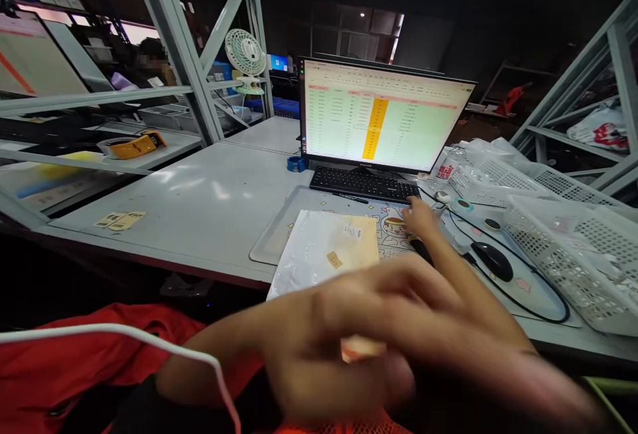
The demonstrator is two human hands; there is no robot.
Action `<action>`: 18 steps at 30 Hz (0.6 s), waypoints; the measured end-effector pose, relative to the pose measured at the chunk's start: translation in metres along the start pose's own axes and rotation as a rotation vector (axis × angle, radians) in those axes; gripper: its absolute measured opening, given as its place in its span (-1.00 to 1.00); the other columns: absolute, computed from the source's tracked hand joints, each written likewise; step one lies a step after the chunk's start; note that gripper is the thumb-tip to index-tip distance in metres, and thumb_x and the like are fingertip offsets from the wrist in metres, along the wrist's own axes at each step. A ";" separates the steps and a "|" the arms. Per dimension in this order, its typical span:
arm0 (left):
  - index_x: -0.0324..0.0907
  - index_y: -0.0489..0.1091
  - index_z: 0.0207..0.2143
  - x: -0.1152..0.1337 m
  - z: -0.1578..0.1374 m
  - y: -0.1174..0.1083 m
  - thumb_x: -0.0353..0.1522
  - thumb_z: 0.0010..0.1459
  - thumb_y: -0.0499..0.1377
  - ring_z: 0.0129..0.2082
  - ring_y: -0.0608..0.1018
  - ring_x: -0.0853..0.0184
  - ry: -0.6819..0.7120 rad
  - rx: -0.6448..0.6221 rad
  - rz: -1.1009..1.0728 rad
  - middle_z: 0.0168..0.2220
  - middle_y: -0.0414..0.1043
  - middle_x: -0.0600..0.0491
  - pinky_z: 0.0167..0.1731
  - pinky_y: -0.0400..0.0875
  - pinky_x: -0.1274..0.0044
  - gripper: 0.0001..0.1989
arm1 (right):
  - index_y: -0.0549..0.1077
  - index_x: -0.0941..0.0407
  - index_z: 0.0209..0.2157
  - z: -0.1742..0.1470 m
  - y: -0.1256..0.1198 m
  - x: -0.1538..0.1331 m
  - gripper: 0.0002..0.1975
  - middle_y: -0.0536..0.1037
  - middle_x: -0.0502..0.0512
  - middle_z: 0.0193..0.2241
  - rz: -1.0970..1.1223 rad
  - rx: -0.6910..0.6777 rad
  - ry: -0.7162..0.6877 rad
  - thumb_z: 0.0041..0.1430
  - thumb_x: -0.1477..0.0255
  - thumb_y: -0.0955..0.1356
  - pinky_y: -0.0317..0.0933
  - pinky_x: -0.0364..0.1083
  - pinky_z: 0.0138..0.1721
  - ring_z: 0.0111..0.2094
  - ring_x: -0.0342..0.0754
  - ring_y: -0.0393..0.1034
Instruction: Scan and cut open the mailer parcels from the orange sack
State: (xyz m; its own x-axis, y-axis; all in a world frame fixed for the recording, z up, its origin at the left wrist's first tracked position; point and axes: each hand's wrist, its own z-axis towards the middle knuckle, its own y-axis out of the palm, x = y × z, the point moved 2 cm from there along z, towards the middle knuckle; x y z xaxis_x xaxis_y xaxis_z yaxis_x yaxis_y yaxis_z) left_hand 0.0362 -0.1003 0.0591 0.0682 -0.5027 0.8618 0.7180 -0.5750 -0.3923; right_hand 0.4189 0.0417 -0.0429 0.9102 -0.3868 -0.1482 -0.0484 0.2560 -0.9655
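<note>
My left hand (349,334) is large and blurred close to the camera. Its fingers stretch to the right, the thumb apart below, and nothing shows between them. At the right end of the black keyboard (366,185), my right hand (421,218) has a finger reaching to the keys. Just below it lies a black and yellow object (417,246), partly hidden by the arm. Beyond my left hand, a white plastic package (312,248) with a beige part, a printed label (352,230) and a small brown tag (334,260) lies on the desk mat; its near end is covered.
A lit monitor (383,115) showing a spreadsheet stands behind the keyboard. Right of my arm are a black mouse (492,261) with its cable and white perforated baskets (558,254). Blue tape (297,164) and beige cards (119,220) lie on the left. A white cable (124,329) crosses the lower left.
</note>
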 end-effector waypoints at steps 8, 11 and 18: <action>0.06 0.37 0.31 -0.102 -0.040 0.002 -0.32 0.36 0.20 0.34 0.40 0.14 0.159 -0.255 0.668 0.33 0.36 -0.01 0.28 0.44 0.30 -0.52 | -0.02 0.13 0.52 0.054 0.045 -0.027 -0.20 0.56 0.42 0.11 0.005 -0.205 0.076 0.37 0.37 0.34 0.32 0.09 0.10 0.13 0.26 0.49; 0.15 0.30 0.37 -0.139 -0.088 -0.003 -0.24 0.35 0.23 0.40 0.34 0.10 0.173 -0.150 0.820 0.41 0.26 0.04 0.33 0.38 0.26 -0.44 | 0.12 0.03 0.49 0.060 0.047 -0.030 -0.28 0.53 0.39 0.16 -0.009 -0.225 0.054 0.37 0.37 0.35 0.29 0.11 0.13 0.18 0.27 0.45; 0.23 -0.01 0.50 -0.194 -0.116 -0.004 -0.15 -0.37 0.63 0.50 -0.11 -0.38 -0.267 -0.043 0.921 0.55 -0.22 -0.04 0.34 0.02 -0.23 0.41 | 0.00 0.19 0.52 0.047 0.027 -0.046 -0.25 0.54 0.48 0.11 -0.002 -0.255 -0.025 0.40 0.40 0.31 0.28 0.17 0.13 0.16 0.31 0.45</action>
State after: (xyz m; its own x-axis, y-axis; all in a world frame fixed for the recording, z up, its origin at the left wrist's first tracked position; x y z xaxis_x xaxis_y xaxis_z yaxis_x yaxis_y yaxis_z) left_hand -0.0602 -0.0754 -0.1441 0.7523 -0.6088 0.2520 0.2778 -0.0536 -0.9591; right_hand 0.3953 0.1081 -0.0520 0.9200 -0.3647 -0.1436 -0.1458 0.0217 -0.9891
